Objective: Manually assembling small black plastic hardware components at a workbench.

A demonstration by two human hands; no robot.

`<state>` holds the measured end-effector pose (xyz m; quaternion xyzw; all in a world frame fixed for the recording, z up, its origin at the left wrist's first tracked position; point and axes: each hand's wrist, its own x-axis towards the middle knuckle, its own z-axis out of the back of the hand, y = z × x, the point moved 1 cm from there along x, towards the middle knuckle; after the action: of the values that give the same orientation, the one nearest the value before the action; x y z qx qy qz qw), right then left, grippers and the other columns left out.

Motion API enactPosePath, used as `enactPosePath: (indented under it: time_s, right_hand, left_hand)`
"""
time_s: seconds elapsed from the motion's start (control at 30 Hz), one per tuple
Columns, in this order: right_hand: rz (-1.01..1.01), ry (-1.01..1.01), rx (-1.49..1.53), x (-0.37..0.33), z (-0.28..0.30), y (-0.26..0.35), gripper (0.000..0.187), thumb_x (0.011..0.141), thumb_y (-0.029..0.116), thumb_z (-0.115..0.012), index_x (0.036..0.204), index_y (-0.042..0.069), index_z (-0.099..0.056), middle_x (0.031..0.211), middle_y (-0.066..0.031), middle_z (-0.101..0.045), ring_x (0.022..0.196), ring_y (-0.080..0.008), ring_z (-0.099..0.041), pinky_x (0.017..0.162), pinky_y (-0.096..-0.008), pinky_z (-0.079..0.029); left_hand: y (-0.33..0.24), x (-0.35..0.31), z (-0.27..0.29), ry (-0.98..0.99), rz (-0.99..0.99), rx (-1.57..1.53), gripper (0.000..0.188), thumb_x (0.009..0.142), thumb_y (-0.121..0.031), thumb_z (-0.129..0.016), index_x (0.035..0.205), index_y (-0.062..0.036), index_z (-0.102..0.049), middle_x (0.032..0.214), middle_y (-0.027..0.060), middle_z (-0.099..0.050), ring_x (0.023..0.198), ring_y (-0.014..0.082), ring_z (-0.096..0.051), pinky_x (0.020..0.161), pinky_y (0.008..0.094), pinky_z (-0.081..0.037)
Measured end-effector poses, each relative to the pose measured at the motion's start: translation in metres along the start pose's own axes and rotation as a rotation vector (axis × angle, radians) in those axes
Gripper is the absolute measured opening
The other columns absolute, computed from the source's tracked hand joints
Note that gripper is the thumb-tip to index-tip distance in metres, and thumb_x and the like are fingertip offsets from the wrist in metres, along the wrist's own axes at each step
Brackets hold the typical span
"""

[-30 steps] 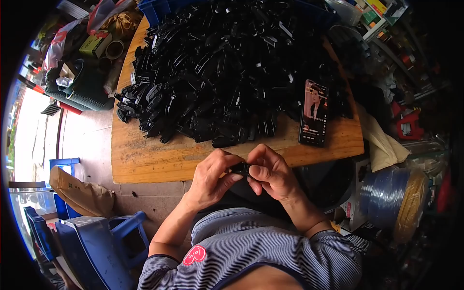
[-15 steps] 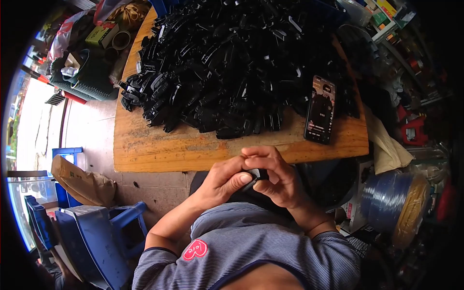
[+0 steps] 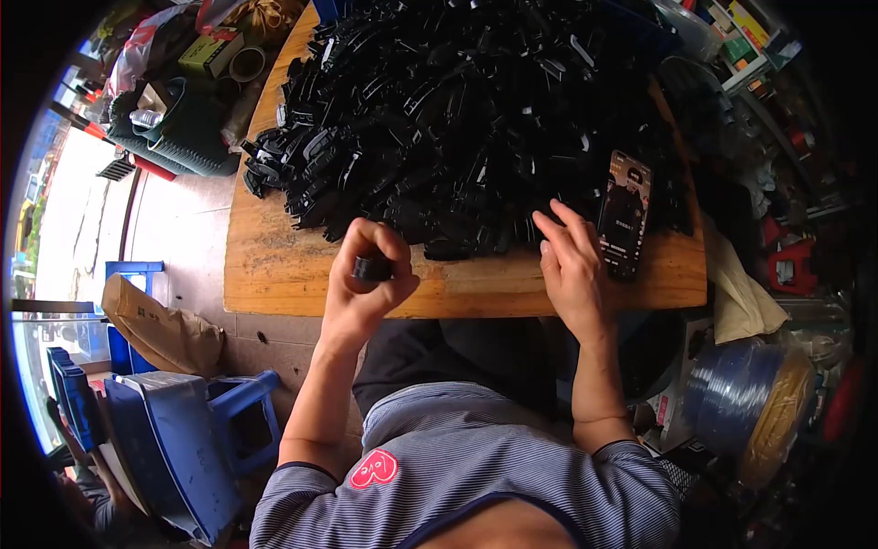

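Blue plastic stool (image 3: 169, 448): standing on the tiled floor (image 3: 263, 325), out past the near-left corner of the wooden table (image 3: 274, 279)
Brown paper sack (image 3: 165, 329): on the floor just beyond the stool, left of the table's left edge
Dark green container (image 3: 187, 137): farther off along that same left edge, with odds and ends in and on it
Left hand (image 3: 349, 297): over the table's near edge, left of its middle, fingers curled closed around a small black part (image 3: 372, 269); a dark end of it shows in the hollow of the fist, the remainder hidden by the fingers
Pile of black parts (image 3: 439, 137): heaped across the table's middle and far side, its front reaching toward the near edge
Right hand (image 3: 576, 270): over the near edge, right of its middle, loosely spread and gripping nothing, fingertips by the front of the pile; whether they touch it, I cannot tell
Phone (image 3: 626, 215): just beside the right hand, toward the near-right corner, screen lit
Beige cloth (image 3: 743, 288): beyond that corner
Plastic-wrapped rolls (image 3: 732, 384): bluish and yellow, right of the person, below the cloth
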<state>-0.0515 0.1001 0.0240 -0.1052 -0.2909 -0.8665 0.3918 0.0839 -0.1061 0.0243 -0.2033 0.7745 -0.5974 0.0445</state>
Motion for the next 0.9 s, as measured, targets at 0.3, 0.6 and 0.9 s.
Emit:
enactPosePath:
  time_s: [0.3, 0.6, 0.9]
  right_hand:
    - [-0.059, -0.058, 0.120, -0.001, -0.004, 0.004, 0.021, 0.086, 0.007, -0.055, 0.106, 0.002, -0.059, 0.112, -0.0136, -0.054, 0.084, -0.0257, -0.060, 0.078, -0.0321, -0.047]
    - [0.041, -0.116, 0.163, 0.004, -0.011, -0.003, 0.012, 0.083, 0.006, -0.059, 0.092, -0.001, -0.063, 0.100, -0.0127, -0.060, 0.082, -0.0260, -0.061, 0.071, -0.0305, -0.050]
    - [-0.017, -0.158, 0.212, -0.005, -0.012, -0.006, 0.013, 0.078, -0.001, -0.063, 0.091, 0.000, -0.063, 0.096, -0.0107, -0.058, 0.078, -0.0220, -0.060, 0.067, -0.0283, -0.049]
  left_hand:
    - [0.011, 0.000, -0.026, 0.045, -0.205, 1.253, 0.022, 0.075, -0.019, -0.068, 0.095, -0.0093, -0.062, 0.071, 0.0056, -0.059, 0.061, 0.0239, -0.060, 0.052, 0.0321, -0.045]
    - [0.008, 0.004, -0.033, 0.047, -0.173, 1.282, 0.020, 0.076, -0.020, -0.068, 0.093, -0.0108, -0.063, 0.070, 0.0047, -0.057, 0.058, 0.0228, -0.058, 0.051, 0.0323, -0.045]
    - [0.006, 0.009, -0.033, 0.085, -0.202, 1.216, 0.012, 0.075, -0.016, -0.068, 0.080, -0.0081, -0.059, 0.070, 0.0065, -0.057, 0.057, 0.0255, -0.057, 0.051, 0.0337, -0.044]
